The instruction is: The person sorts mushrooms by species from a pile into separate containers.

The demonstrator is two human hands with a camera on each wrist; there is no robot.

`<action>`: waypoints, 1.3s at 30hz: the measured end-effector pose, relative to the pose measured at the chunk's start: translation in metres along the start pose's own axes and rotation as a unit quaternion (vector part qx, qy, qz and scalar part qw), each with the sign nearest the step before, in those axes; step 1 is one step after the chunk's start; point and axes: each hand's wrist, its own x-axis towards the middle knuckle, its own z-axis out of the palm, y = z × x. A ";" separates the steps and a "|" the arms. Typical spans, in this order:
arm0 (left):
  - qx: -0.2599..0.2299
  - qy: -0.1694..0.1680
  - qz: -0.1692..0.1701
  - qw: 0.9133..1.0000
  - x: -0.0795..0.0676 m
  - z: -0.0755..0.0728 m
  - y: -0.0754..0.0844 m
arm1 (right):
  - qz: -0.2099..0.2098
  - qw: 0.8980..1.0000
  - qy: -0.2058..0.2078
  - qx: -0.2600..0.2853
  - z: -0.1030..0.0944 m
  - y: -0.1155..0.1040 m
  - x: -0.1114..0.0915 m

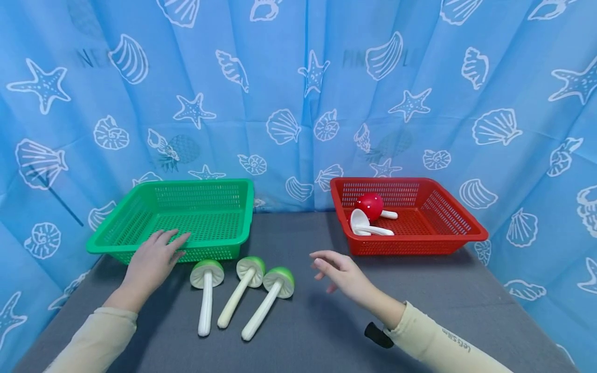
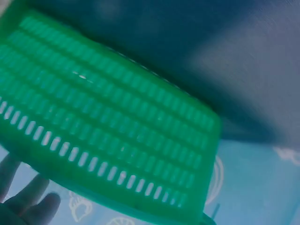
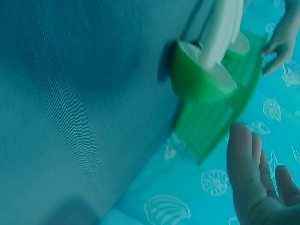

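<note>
Green-capped mushrooms (image 1: 237, 299) lay between the left hand (image 1: 154, 259) and right hand (image 1: 344, 278), both loosely spread and empty; stems (image 1: 205, 308) pointed nearward, perhaps for easy gripping. The green basket (image 1: 214, 244) sat by the left.

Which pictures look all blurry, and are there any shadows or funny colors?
Head view: mostly clear and bright, with a soft shadow on the table beside the left arm; left wrist view: dim and blurry, the green basket looking soft, with dark shadow beside it; right wrist view: blue-green tint, nearest mushroom blurred, fine ripply lines on the table.
</note>
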 end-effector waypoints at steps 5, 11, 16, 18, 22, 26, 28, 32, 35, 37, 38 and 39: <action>0.013 0.021 0.002 1.000 -0.005 0.009 -0.007 | 0.027 0.999 -0.035 0.031 0.014 0.004 0.000; -0.002 0.051 0.001 0.999 -0.007 0.016 -0.010 | 0.063 0.994 -0.056 0.075 0.028 0.010 0.002; 0.004 0.113 0.026 0.993 -0.011 0.025 -0.015 | 0.113 0.983 -0.058 0.130 0.044 0.011 0.004; 0.007 0.138 0.040 0.990 -0.011 0.028 -0.016 | 0.128 0.979 -0.055 0.148 0.050 0.010 0.005; 0.010 0.163 0.053 0.985 -0.011 0.031 -0.018 | 0.155 0.969 -0.061 0.182 0.059 0.011 0.006; 0.015 0.180 0.057 0.982 -0.012 0.035 -0.020 | 0.177 0.960 -0.064 0.207 0.067 0.014 0.009; 0.020 0.189 0.062 0.980 -0.012 0.038 -0.021 | 0.190 0.955 -0.065 0.217 0.070 0.015 0.011; 0.026 0.201 0.072 0.977 -0.012 0.042 -0.024 | 0.203 0.950 -0.065 0.229 0.077 0.017 0.013; 0.026 0.204 0.073 0.976 -0.012 0.043 -0.025 | 0.212 0.946 -0.063 0.236 0.085 0.016 0.013; 0.025 0.204 0.073 0.976 -0.012 0.043 -0.025 | 0.218 0.944 -0.056 0.240 0.089 0.016 0.014; 0.025 0.204 0.073 0.976 -0.012 0.043 -0.025 | 0.222 0.943 -0.053 0.241 0.091 0.016 0.015; 0.025 0.204 0.073 0.976 -0.012 0.042 -0.025 | 0.227 0.942 -0.050 0.242 0.093 0.016 0.015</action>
